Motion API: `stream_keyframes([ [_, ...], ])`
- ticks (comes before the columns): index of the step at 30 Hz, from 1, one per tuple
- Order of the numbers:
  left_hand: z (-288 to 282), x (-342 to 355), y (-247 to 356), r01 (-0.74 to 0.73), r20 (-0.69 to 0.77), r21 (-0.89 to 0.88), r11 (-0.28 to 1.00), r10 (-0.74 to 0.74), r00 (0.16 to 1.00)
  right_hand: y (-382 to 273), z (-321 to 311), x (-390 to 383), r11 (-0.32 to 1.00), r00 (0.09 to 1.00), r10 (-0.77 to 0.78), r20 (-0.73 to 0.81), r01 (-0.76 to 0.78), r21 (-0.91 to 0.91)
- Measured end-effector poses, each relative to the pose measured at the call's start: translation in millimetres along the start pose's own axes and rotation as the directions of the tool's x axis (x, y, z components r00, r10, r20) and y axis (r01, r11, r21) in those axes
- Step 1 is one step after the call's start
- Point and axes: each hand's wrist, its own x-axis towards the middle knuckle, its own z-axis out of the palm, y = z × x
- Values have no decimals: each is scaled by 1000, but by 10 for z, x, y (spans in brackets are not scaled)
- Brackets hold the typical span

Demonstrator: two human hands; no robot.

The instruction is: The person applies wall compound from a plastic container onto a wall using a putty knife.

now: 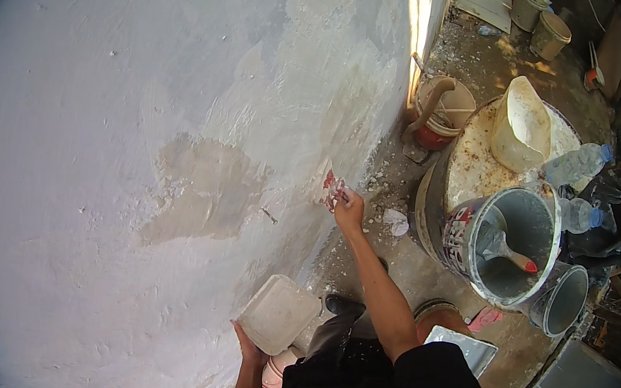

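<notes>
My right hand [349, 211] is closed round a putty knife [329, 184] with a red, white-smeared handle area, its blade up against the wall [103, 85]. Low in front of me, my left hand [249, 346] grips the lower left side of a shallow whitish tray [285, 317], which is tilted beside the wall. What lies in the tray is hard to make out. On the wall to the left of the putty knife is a bare greyish-brown patch [207, 191], with a small nail-like piece [268, 216] sticking out at its right.
To my right stands a drum [480, 174] bearing a cut white container [522, 128], plastic bottles [578, 164] and, at its near side, a grey bucket [523, 208] with a paintbrush [505, 251] inside. A red-and-white bucket [450, 106] stands by the wall's far end. Debris litters the floor.
</notes>
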Motion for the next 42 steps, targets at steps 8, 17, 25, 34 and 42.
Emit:
stream_keyframes([
  [8,-10,-42,-14,30,-25,-77,997,-32,999,-546,193,-418,980,971,-173,166,186,-69],
  [17,-54,-51,31,24,20,-44,999,-23,1000,-708,95,-1095,939,981,-113,159,158,-306],
  [25,-129,-64,4,24,-13,-61,998,-25,1000,283,-310,-369,999,1000,17,-12,-17,-36],
  [34,-257,-119,-9,32,-18,-91,995,-34,999,-145,36,-484,985,994,-37,99,19,171],
  [42,-251,-69,-30,35,37,-87,996,-32,999,-562,101,-685,985,981,-114,159,91,146],
])
